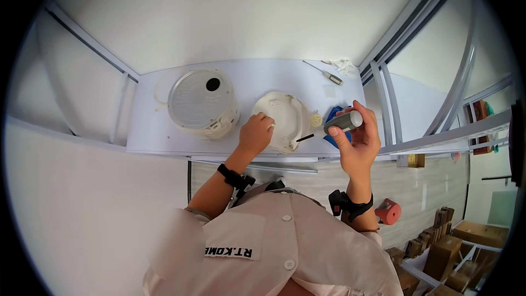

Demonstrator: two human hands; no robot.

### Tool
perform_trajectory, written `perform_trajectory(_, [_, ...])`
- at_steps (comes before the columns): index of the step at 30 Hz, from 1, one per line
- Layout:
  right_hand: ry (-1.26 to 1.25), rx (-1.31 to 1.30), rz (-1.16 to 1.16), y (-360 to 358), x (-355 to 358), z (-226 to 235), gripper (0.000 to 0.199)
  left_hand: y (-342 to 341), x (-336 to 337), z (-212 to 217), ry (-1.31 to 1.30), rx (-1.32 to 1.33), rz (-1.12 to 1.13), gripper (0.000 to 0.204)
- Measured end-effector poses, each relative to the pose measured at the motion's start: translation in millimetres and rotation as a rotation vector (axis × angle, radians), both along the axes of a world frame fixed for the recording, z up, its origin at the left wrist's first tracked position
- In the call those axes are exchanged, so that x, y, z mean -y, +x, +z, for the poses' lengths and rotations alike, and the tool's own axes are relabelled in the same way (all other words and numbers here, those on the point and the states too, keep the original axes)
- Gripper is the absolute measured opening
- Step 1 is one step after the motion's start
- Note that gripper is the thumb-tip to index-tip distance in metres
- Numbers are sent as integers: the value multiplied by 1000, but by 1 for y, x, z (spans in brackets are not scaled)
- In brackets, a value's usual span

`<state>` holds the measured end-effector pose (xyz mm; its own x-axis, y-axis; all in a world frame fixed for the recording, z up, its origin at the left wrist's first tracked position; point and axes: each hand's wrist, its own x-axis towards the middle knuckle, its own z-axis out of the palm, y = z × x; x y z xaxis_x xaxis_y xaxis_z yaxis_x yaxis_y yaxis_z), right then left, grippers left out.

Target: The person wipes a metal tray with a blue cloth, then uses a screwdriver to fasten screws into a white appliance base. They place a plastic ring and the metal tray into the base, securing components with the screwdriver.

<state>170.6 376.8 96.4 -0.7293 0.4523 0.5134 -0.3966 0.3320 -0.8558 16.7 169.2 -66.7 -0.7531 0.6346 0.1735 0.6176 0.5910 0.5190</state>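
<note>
A shallow white plastic cover (284, 115) lies with its hollow side up near the table's front edge. My left hand (256, 133) is closed at its left rim, fingers curled over the edge; a small white spot shows at the fingertips, too small to name. Raised at the right, my right hand (361, 140) grips a screwdriver (341, 124) by its thick grey handle. Its thin shaft slants down left, with the black tip over the cover's lower right side. Beside the cover sit a small cream round part (316, 119) and a blue object (332, 114), partly hidden by my right hand.
A round white appliance body (200, 101) with a dark round opening stands at the left of the white table (257, 71). Another screwdriver (329, 75) and a crumpled white cloth (344, 66) lie back right. Below are a red roll (388, 211) and cardboard boxes (442, 256).
</note>
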Motion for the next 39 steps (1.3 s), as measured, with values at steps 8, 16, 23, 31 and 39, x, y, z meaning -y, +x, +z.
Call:
perform_trajectory(8, [-75,30,76,20,-29,-16,61,-2,-28,-35,-72,85,159,15])
perform_trajectory(16, [-78,84,127,12,-39,-25,61,-8,-36,-50,-60,-22,140,9])
perform_trajectory(23, [-83,55,151,-5,-48,-31,60,-5,-50,-29,154,140,74,9])
perform_trajectory(31, [-267,-114,62,-26,-52,-32,58,-1,-55,22,630,864,115,14])
perform_trajectory(39, [-318,-154,25,-37,-48,-27,58,0,-38,47,955,1192,101,16])
